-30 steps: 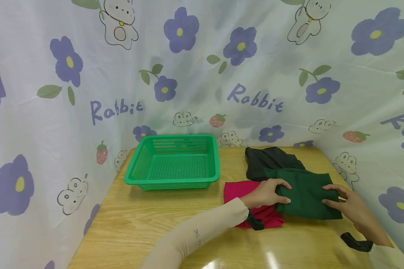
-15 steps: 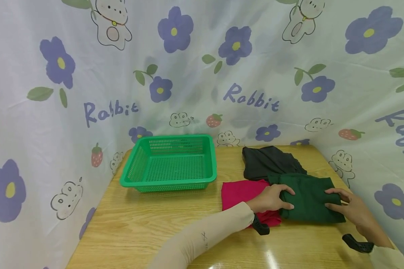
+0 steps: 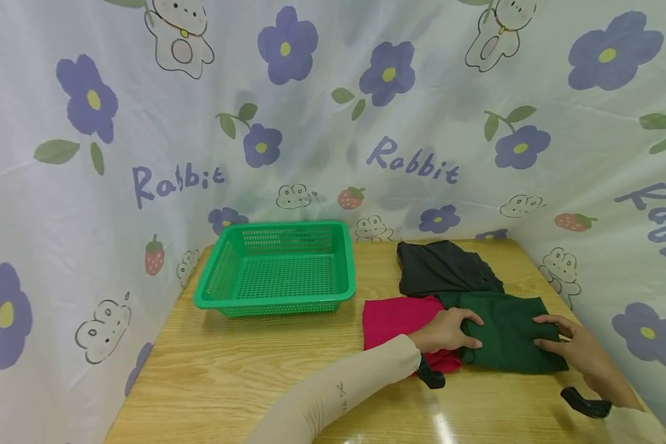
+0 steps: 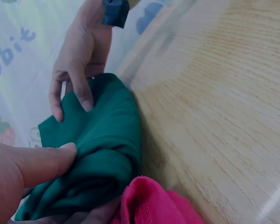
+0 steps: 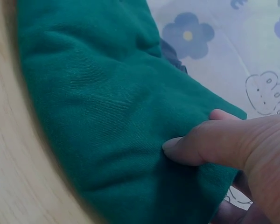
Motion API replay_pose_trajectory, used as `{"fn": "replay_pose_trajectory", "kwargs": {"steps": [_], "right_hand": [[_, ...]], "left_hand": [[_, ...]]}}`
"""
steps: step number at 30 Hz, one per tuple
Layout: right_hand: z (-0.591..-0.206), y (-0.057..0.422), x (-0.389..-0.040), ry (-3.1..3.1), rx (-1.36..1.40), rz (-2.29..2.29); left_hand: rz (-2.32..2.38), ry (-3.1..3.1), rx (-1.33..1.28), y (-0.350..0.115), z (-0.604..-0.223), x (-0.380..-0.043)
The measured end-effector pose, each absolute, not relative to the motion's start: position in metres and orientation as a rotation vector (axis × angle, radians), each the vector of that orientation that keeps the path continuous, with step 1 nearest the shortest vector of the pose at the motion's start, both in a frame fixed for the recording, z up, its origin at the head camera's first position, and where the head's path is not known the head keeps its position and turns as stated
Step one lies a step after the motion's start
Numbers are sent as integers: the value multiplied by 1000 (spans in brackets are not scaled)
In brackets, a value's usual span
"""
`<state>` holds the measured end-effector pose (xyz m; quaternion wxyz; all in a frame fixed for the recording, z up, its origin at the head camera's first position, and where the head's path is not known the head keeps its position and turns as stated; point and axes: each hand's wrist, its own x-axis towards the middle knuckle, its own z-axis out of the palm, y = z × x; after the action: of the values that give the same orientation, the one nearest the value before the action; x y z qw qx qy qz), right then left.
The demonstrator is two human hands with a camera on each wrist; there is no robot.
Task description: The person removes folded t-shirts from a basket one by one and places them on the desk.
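A folded dark green garment (image 3: 510,333) lies at the right of the table, overlapping part of a pink-red garment (image 3: 394,317) in the head view. My left hand (image 3: 446,330) grips its left end; in the left wrist view the thumb presses the top of the green cloth (image 4: 107,121) while the other fingers go underneath. At the opposite end my right hand (image 3: 579,351) pinches the edge, thumb on top in the right wrist view and fingers partly hidden below the cloth (image 5: 107,107). Behind them a folded black garment (image 3: 444,268) lies flat.
A green plastic basket (image 3: 274,303) with perforated sides stands at the back left of the wooden table (image 3: 244,370). A printed curtain (image 3: 322,92) encloses the table's back and both sides. My left forearm crosses the table's front.
The green garment has come slightly toward me and sits lower, showing more of the black one's front edge. Both hands keep their hold. The head view has shifted a little.
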<state>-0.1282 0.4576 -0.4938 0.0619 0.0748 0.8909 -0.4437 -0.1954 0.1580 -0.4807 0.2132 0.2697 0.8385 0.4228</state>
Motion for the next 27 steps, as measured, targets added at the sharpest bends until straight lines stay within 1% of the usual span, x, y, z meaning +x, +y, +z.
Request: {"fn": "replay_pose_trajectory", "kwargs": {"steps": [13,27], "right_hand": [[-499,462,-131,2680,244,-1326],[-502,468,-129,2650,264,-1312]], "left_hand": [[1052,2346,715,158,-479,-194],[956,2338,751,160,-476,-191]]}}
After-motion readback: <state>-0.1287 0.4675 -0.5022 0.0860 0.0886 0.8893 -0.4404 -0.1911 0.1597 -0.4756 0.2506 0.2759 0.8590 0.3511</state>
